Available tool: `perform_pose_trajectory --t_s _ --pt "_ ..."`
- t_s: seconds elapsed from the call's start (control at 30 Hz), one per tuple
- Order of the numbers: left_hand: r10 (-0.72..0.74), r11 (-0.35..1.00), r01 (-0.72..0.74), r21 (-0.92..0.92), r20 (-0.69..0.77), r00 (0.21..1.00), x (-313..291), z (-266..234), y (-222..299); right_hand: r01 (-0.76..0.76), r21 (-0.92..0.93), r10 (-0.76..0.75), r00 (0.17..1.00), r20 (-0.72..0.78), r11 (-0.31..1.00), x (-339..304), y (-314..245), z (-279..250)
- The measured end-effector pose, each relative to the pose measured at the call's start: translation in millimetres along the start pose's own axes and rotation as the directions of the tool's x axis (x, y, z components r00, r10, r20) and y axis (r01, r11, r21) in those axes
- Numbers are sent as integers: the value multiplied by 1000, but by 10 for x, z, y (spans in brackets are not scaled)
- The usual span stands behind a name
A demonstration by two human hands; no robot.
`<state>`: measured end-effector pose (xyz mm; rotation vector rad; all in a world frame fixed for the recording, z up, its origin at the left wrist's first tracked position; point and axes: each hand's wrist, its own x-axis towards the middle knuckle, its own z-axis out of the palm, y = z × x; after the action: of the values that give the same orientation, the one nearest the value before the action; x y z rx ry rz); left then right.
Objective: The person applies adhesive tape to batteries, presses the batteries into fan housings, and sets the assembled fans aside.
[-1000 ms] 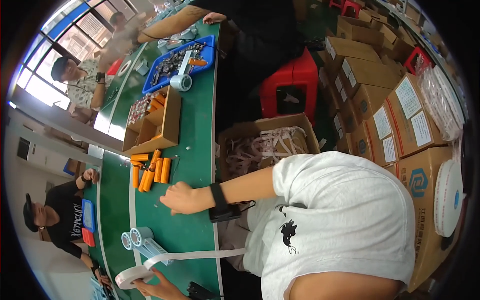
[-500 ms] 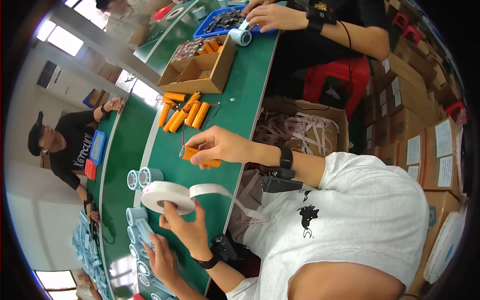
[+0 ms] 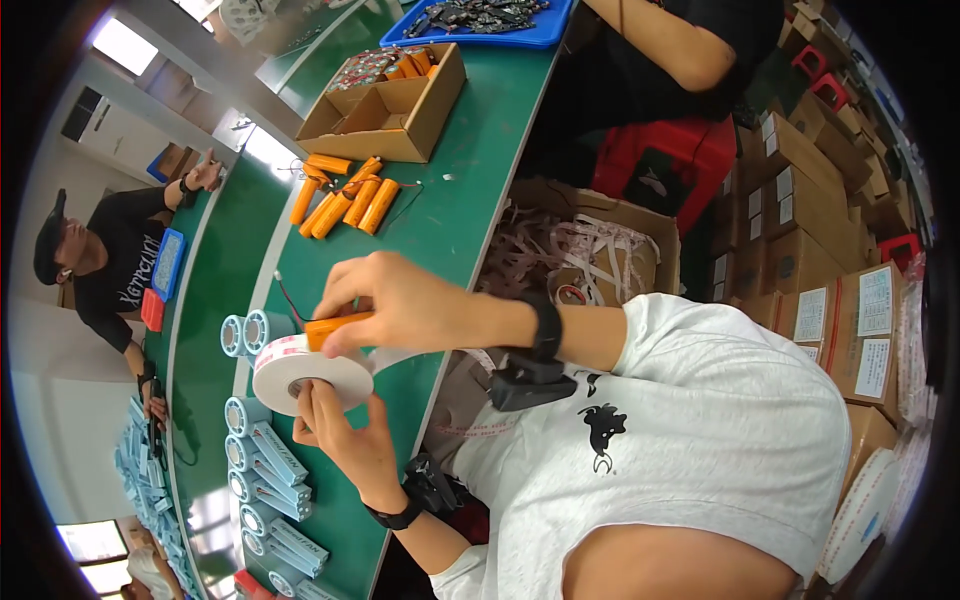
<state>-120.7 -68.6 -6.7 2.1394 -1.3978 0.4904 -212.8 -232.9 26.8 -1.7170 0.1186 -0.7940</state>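
My left hand [image 3: 345,440] holds a wide roll of white tape [image 3: 335,377], its fingers pushed into the core and its thumb apart at the side. My right hand [image 3: 385,305] is closed on an orange battery pack [image 3: 332,329] right at the roll's upper edge. A thin wire with a small white plug sticks out from the pack. Part of the white tape strip [image 3: 394,357] shows below my right wrist. Whether the pack is stuck to the tape is hidden by my fingers.
Several orange battery packs [image 3: 375,205] lie beyond my right hand, below a divided cardboard box [image 3: 440,110]. A blue tray [image 3: 555,25] of dark parts stands farther up. Light blue handheld fans [image 3: 280,455] line the green table [image 3: 440,215]. A person in black [image 3: 115,260] sits opposite.
My right hand has brought the battery pack over to the tape roll. Another person's hand near the fans has gone from view, as have the hands by the blue tray. The view has shifted.
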Motion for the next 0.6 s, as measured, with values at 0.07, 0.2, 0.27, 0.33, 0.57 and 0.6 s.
perform_pose_trajectory --t_s 0.07,0.2,0.27,0.33,0.57,0.6 --pt "40 996 -37 87 -24 999 -9 -17 -54 38 -28 -40 998 -55 999 3 43 147" --pt "22 999 -21 32 -26 999 -19 2 44 98 -36 -102 982 -161 995 44 52 282" --pt "-3 1000 3 -11 -22 1000 -29 30 100 43 120 -31 995 -98 992 66 18 311" --pt "-184 983 182 -23 -64 981 21 116 196 31 148 -16 995 -99 989 75 32 313" --pt "-330 941 335 38 -97 939 119 235 452 21 75 -8 985 -173 997 72 91 308" --pt "-318 944 325 61 -103 943 121 229 486 30 73 -14 979 -205 997 93 128 315"
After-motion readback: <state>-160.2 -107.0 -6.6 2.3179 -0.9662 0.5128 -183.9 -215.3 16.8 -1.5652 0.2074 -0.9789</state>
